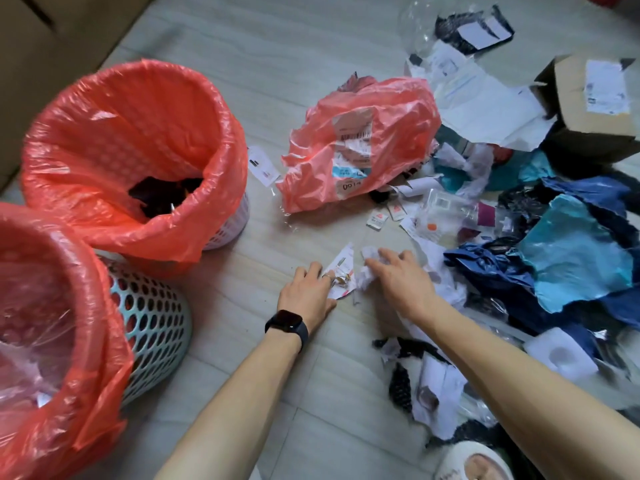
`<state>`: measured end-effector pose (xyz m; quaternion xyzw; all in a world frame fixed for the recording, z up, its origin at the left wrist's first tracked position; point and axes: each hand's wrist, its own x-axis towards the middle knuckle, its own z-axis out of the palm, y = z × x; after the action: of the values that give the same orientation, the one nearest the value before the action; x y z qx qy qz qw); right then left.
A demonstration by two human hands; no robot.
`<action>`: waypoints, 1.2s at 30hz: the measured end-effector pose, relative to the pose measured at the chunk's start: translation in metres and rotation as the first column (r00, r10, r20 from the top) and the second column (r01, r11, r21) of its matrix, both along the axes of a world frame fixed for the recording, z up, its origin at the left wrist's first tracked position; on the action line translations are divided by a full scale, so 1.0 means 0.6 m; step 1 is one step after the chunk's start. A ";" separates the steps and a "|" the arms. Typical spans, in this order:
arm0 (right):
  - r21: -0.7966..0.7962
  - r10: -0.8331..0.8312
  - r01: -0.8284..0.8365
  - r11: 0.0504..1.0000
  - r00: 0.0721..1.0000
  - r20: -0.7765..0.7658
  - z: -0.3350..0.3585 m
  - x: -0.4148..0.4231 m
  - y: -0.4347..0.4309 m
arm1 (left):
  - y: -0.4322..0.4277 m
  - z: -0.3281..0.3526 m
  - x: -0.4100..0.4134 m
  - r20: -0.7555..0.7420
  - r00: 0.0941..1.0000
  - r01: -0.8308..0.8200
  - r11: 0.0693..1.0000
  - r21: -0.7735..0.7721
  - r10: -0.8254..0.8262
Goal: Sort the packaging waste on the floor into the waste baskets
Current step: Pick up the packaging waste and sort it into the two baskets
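The left hand (pixel 304 294) pinches a torn paper scrap (pixel 341 271) on the floor (pixel 277 382) while the right hand (pixel 403 277) lays straight fingers on crumpled paper (pixel 367 275) just beside it, with both waste baskets (pixel 152 320) standing leftward, nearer the left hand.

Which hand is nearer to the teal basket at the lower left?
Left. The left hand, touching a paper scrap, lies to the right of the teal basket; the right hand is farther right, at the edge of the waste pile.
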<state>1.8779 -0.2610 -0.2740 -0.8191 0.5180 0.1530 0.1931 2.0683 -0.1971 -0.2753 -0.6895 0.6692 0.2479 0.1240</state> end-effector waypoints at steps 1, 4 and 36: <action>0.021 -0.065 0.063 0.998 0.996 0.069 -0.001 -0.003 -0.001 | 0.002 -0.002 0.002 0.007 1.000 0.005 1.000 -0.011 -0.005; 0.124 -0.326 0.305 0.944 0.918 0.226 0.011 -0.010 -0.007 | 0.008 -0.011 0.008 0.061 0.996 0.062 0.997 -0.054 -0.059; 0.218 -0.479 0.438 0.872 0.676 0.560 0.228 0.173 -0.015 | 0.032 0.302 0.154 -0.451 0.796 -0.518 0.840 -0.162 0.404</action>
<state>1.9815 -0.2700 -0.1369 -0.6615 0.6131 -0.1496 0.4051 2.1608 -0.1778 -0.0939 -0.7775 0.5177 0.3097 -0.1776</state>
